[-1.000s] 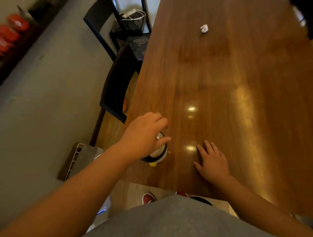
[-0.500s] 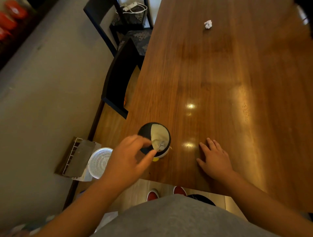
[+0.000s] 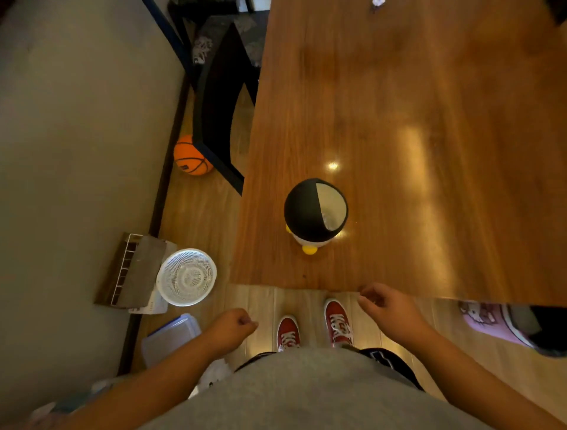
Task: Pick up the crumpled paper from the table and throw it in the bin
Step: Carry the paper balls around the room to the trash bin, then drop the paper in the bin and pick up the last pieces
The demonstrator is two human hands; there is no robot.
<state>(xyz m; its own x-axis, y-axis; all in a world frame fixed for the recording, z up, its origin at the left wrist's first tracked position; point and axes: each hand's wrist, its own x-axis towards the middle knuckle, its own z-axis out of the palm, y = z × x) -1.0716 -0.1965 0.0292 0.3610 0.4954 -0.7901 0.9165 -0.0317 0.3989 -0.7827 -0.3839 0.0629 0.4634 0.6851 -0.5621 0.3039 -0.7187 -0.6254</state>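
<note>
A small round bin (image 3: 316, 211) with a black half-lid, white body and yellow feet stands on the wooden table (image 3: 429, 153) near its front edge; crumpled paper lies inside its open half. Another crumpled paper (image 3: 378, 2) lies at the table's far end, cut by the frame's top. My left hand (image 3: 231, 330) hangs off the table over the floor, fingers curled into a fist, nothing in it. My right hand (image 3: 385, 307) is just below the table's front edge, fingers loosely curled, holding nothing.
A black chair (image 3: 219, 101) stands at the table's left side, an orange basketball (image 3: 191, 156) beneath it. A white mesh basket (image 3: 186, 277), a rack and a plastic box (image 3: 170, 337) sit by the wall. My red shoes (image 3: 337, 322) are on the floor.
Both hands have pulled back off the table toward my body. The left hand left the bin and curled shut. The view has tilted down, so the far paper moved to the top edge.
</note>
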